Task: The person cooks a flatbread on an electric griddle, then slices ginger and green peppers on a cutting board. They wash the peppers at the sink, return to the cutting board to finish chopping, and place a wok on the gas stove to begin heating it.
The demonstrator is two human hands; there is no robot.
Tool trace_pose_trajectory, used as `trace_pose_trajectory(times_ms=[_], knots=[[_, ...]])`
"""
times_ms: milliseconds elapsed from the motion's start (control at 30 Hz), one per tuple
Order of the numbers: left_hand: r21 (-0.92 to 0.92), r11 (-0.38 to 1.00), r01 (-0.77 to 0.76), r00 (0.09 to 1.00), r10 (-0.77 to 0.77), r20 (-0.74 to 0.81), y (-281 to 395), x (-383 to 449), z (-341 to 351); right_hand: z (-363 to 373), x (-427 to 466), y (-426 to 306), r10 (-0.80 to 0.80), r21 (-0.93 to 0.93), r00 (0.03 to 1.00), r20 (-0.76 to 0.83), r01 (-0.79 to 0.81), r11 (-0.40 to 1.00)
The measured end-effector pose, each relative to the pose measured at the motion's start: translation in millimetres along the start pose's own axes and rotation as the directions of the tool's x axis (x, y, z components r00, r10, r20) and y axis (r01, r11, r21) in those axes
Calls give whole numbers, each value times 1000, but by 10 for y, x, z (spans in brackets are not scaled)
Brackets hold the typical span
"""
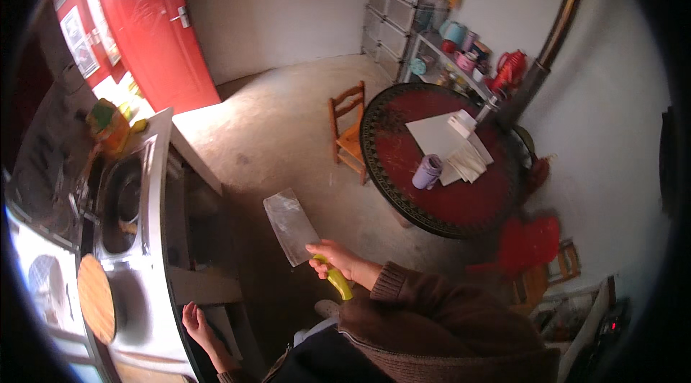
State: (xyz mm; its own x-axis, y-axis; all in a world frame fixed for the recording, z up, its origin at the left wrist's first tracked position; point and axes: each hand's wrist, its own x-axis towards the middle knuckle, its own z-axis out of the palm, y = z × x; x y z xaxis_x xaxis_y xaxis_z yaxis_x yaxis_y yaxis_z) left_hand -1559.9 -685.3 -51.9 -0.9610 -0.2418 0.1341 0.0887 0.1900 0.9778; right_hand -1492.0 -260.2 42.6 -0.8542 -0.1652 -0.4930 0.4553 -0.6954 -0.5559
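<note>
A cleaver (pixel 291 226) with a broad metal blade and a yellow handle is in my right hand (pixel 333 261), held over the floor in front of my body. The fingers wrap the handle near the blade, which points up and to the left. My left hand (pixel 195 322) is beside the front edge of the metal sink counter (pixel 129 296), its fingers loosely bent and nothing visible in them. Left of that hand, a round wooden board (pixel 96 299) stands tilted at the back of the counter. The sink basin (pixel 122 210) lies farther along.
A round red table (pixel 394 167) holds a purple cup (pixel 427 171) and papers. Beside it are a wooden chair (pixel 351 134) and a red stool (pixel 529 245). Shelves (pixel 397 5) stand behind. A red door (pixel 156 32) is open at the upper left.
</note>
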Motion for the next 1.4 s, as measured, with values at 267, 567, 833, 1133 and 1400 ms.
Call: trace_pose_trajectory(times_ms=[267,567,833,1133,1400], knots=[[-12,998,-58,995,59,85,234,616,453,-197,324,-29,-10,180,1000,-3,11,984],[-48,997,-68,973,56,-226,588,1349,153,372,1468,-357,178,171,981,75,-188,967],[-3,1000,-18,970,17,-242,487,2066,559,494,2395,-747,308,93,905,294,-348,933],[63,995,-83,931,100,-350,593,3089,1943,-172,3605,-2188,277,72,945,174,-293,954],[175,964,-202,957,232,-175,1197,4278,3984,-775,4339,-3837,192,145,972,134,-211,967]])
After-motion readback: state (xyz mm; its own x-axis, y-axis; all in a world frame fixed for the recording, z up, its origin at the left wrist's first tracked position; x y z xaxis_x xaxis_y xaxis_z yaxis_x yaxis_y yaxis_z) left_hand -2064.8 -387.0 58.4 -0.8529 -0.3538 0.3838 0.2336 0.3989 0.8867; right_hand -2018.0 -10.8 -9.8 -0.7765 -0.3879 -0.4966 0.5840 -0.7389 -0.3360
